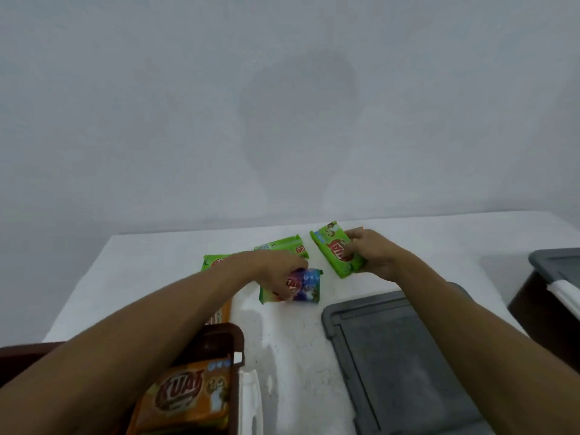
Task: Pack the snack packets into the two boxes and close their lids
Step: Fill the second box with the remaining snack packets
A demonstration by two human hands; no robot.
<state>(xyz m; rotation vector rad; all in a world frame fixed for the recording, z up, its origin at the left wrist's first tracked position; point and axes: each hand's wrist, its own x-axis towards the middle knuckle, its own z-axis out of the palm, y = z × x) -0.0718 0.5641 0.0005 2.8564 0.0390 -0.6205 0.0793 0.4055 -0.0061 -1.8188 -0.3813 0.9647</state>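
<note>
Gripping a green packet (337, 249) by its right side, my right hand (373, 255) has its thumb on top and its fingers curled under; I cannot tell whether the packet is clear of the table (157, 277). My left hand (279, 271) reaches forward and closes its fingers over a blue packet (306, 285), which lies flat just left of the first. A second green packet (282, 244) lies just beyond my left hand, and a third green packet (213, 262) shows partly from behind my left wrist. Near me on the left, an open brown box (233, 340) holds an orange packet (188, 400), face up. A grey lid (392, 356) lies flat on the table under my right forearm. At the right edge stands a second box (539, 296), dark, with a grey top.
</note>
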